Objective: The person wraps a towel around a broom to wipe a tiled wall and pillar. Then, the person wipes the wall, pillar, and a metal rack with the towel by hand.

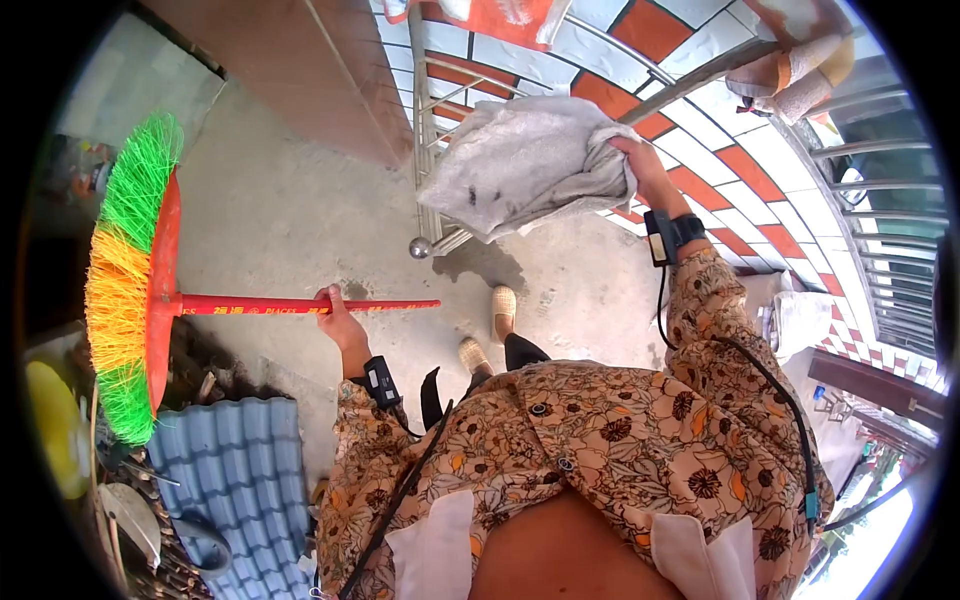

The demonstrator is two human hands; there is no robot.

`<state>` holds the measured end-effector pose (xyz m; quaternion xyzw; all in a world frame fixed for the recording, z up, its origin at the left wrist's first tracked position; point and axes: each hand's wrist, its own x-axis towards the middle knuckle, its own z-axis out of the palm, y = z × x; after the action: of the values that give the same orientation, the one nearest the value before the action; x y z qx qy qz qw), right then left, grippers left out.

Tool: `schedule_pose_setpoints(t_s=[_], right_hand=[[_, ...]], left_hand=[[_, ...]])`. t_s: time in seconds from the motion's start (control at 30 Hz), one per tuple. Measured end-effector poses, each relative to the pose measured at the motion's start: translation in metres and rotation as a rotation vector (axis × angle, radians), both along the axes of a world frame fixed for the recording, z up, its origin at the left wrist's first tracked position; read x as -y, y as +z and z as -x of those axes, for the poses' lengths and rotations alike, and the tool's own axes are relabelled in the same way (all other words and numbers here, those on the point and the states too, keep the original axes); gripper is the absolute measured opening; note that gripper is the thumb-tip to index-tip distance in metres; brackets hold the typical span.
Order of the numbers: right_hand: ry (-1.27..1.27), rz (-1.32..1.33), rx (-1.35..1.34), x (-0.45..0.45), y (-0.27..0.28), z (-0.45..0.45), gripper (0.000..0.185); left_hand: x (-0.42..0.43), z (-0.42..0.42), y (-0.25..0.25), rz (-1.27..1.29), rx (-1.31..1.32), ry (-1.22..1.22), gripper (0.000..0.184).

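Observation:
A broom [300, 304] with a red handle is gripped in my left hand [340, 322], held out sideways. Its green and orange bristles [125, 285] stick out at the far left, past a red head. On the other side my right hand [645, 168] clutches the bunched right end of a grey cloth [530, 160], which has a few dark spots. The cloth spreads leftward over a metal rack [428, 150]; whether it rests on the bars I cannot tell.
A tiled wall [725, 172] runs along the right, with a barred window [890, 215] in it. Gloves [800, 75] hang at the upper right. Blue corrugated roofing [240, 490] lies at the lower left over sticks. Concrete floor [290, 190] shows a wet patch [480, 265].

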<state>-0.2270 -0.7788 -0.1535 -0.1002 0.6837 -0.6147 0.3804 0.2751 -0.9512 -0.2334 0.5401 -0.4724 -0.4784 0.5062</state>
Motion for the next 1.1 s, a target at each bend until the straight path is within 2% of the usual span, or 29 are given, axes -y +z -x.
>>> schedule_pose_setpoints(t_s=[0.07,0.13,0.2,0.27,0.3,0.33,0.37,0.4,0.43,0.47,0.57,0.63,0.7,0.77,0.8,0.87,0.97,1.0,1.07,1.1], right_hand=[[0.061,-0.201,-0.136,0.0,-0.039,-0.006,0.037],[0.067,-0.282,-0.157,-0.012,-0.076,0.004,0.036],[0.039,-0.347,-0.195,-0.03,-0.06,-0.009,0.033],[0.071,-0.432,-0.025,-0.044,-0.039,-0.006,0.035],[0.16,-0.4,0.039,-0.054,-0.031,-0.001,0.037],[0.219,-0.292,0.274,-0.059,-0.007,-0.006,0.036],[0.251,-0.188,0.286,-0.06,0.012,-0.009,0.036],[0.153,-0.082,0.357,-0.055,0.043,-0.026,0.037],[0.178,0.028,0.473,-0.049,0.072,-0.041,0.037],[0.201,0.115,0.457,-0.042,0.088,-0.049,0.039],[0.182,0.338,0.411,-0.002,0.146,-0.099,0.042],[0.134,0.498,0.374,0.029,0.159,-0.129,0.043],[0.173,0.655,0.127,0.062,0.165,-0.167,0.037],[0.362,0.688,-0.257,0.094,0.122,-0.185,0.031],[0.499,0.532,-0.556,0.11,0.098,-0.198,0.035],[0.699,0.216,-0.923,0.121,0.047,-0.21,0.044],[1.102,0.14,-1.433,0.14,-0.038,-0.227,0.042],[1.111,0.129,-1.445,0.15,-0.035,-0.228,0.042],[1.116,-0.104,-1.595,0.157,-0.033,-0.228,0.038],[1.02,-0.094,-1.55,0.145,-0.036,-0.199,0.034]], left_hand=[[-0.003,-0.004,0.003,-0.001,0.005,-0.002,0.013],[-0.006,-0.005,0.01,0.007,0.023,0.005,0.012],[-0.014,-0.023,0.03,0.02,0.03,0.022,0.012],[-0.012,-0.03,0.036,0.063,0.054,0.044,0.012],[-0.01,-0.032,0.036,0.087,0.007,0.038,0.012],[-0.007,-0.034,0.034,0.103,0.004,0.043,0.012],[-0.002,-0.036,0.031,0.104,-0.011,0.058,0.011],[0.002,-0.036,0.03,0.105,-0.03,0.072,0.01],[0.004,-0.035,0.033,0.072,-0.063,0.09,0.009],[0.008,-0.037,0.028,0.072,-0.06,0.098,0.009],[0.021,-0.036,0.015,0.048,-0.27,0.189,0.01],[0.025,-0.038,0.02,0.047,-0.197,0.194,0.01],[0.027,-0.038,0.017,0.029,-0.134,0.2,0.01],[0.026,-0.041,0.012,-0.005,-0.159,0.167,0.01],[0.029,-0.048,0.005,-0.01,-0.167,0.158,0.01],[0.021,-0.047,-0.001,-0.041,-0.2,0.169,0.011],[0.024,-0.067,-0.012,-0.098,-0.046,0.096,0.01],[0.025,-0.074,-0.014,-0.104,-0.033,0.047,0.011],[0.021,-0.082,-0.018,-0.165,0.013,0.007,0.01],[-0.004,-0.071,-0.017,-0.171,0.014,0.007,0.01]])
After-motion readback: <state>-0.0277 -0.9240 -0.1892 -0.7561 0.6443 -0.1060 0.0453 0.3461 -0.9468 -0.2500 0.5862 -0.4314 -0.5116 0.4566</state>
